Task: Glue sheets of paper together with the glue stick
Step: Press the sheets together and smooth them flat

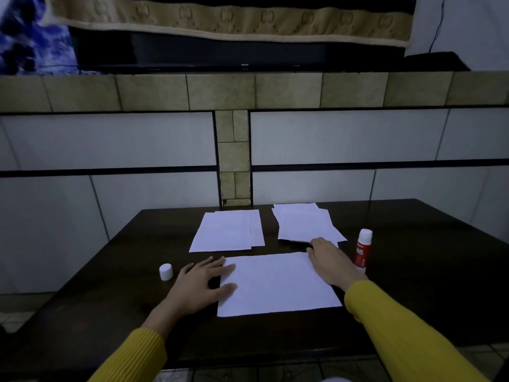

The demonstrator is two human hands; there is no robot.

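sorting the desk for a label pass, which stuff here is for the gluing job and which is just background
For the job: glue stick, its white cap, near sheet, left paper pile, right paper pile.

Just there: dark table, tiled wall, patterned cloth.

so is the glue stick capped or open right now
Open. The glue stick stands upright beside the right hand, and its white cap sits apart near the left hand.

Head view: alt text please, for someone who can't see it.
Both hands lie flat on a white sheet on a dark table: left hand at its left edge, right hand at its far right corner. Uncapped glue stick stands right; its cap left; two paper stacks behind.
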